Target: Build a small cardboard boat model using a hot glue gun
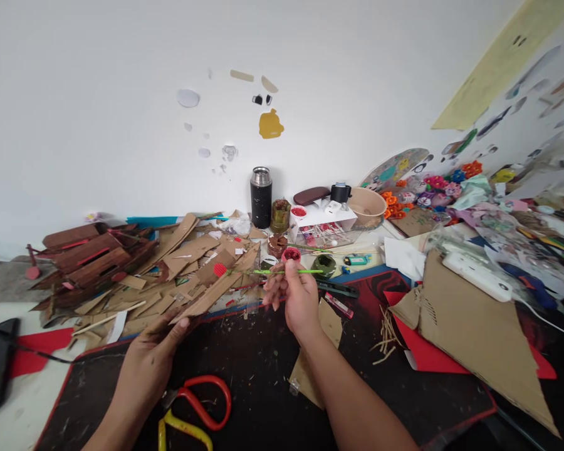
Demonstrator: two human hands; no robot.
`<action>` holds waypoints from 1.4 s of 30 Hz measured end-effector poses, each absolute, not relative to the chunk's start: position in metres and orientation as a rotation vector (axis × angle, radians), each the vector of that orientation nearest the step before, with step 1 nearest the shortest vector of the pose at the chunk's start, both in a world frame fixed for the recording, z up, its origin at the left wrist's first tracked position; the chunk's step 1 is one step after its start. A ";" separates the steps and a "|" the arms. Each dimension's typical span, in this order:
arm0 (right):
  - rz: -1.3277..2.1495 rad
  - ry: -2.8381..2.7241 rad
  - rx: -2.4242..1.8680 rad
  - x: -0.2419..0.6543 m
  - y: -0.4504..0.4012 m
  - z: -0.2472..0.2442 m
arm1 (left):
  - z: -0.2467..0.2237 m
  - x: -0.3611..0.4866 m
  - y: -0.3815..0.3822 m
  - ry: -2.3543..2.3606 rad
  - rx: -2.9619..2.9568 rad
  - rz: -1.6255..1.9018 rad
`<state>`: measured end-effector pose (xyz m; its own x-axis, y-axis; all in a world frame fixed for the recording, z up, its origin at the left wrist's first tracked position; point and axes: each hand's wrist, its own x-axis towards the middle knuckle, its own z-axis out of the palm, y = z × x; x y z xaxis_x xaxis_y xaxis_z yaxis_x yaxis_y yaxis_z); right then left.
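Observation:
My left hand [157, 347] is closed on the lower end of a long brown cardboard strip [216, 291], thumb on top. The strip slants up to the right over the scrap pile. My right hand [298, 300] pinches a thin bright-green stick [314, 272] held nearly level, with its other fingers curled beneath. A ribbed red piece [220, 269] shows by the stick's left end; whether they are joined I cannot tell. Just beyond the right hand sits a small pink-rimmed pot of dark red paint [291, 254]. Scissors [204, 401] with red and yellow handles lie near my left wrist.
Cardboard scraps [160, 300] and a brown model boat [98, 257] spread at the left. Behind stand a black flask [261, 203], a murky jar [281, 216] and a green paint pot [324, 266]. A large cardboard sheet [479, 338] and a white power strip [477, 275] lie right.

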<state>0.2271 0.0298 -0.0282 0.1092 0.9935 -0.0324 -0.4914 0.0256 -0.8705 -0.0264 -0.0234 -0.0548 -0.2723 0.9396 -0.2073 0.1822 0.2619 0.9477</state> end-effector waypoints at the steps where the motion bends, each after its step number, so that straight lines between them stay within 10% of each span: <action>1: 1.327 -0.740 -0.882 0.227 0.030 -0.028 | -0.056 -0.027 -0.023 1.664 1.057 1.090; 42: 1.211 -0.583 -0.902 0.238 0.042 -0.027 | -0.068 -0.034 -0.024 1.640 1.044 1.124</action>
